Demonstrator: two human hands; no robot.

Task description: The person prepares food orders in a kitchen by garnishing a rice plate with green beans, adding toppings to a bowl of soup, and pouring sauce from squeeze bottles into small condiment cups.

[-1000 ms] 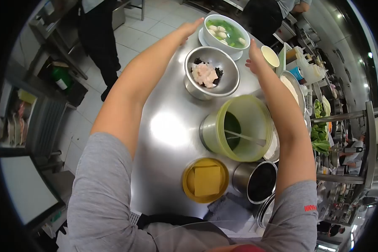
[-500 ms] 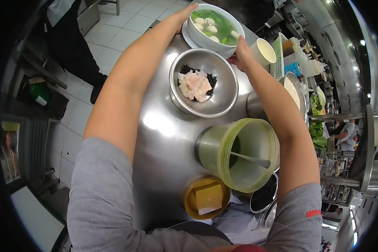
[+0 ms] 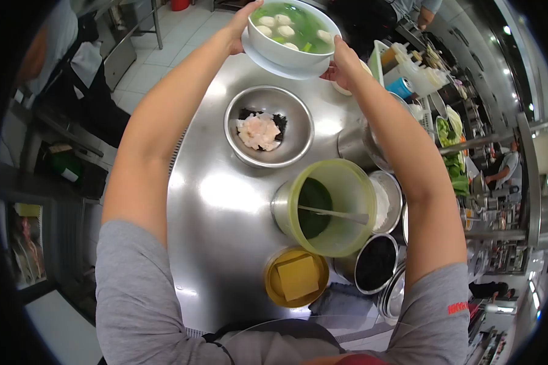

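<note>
A white bowl of green soup [image 3: 289, 52] with several pale balls in it is held up at the far end of the steel table. Under it sits a white plate [image 3: 274, 69]. My left hand [image 3: 242, 29] grips the left side of the bowl and plate, and my right hand [image 3: 345, 64] closes on the right side; some fingers are hidden beneath. Nearer me stands a steel mixing bowl [image 3: 298, 137] with pale, raw-looking pieces [image 3: 259, 130] on something dark and shredded.
A green-tinted tub [image 3: 353, 234] holds dark green liquid and a spoon [image 3: 341, 214]. Close to me are a yellow dish [image 3: 274, 292] with a yellow block and a pot of black stuff [image 3: 376, 264]. Bottles [image 3: 429, 79] line the right. Another person [image 3: 94, 91] stands at left.
My hands have lifted the soup bowl with its plate and carried it up and left in view. The view has shifted, so the tub and mixing bowl appear further left.
</note>
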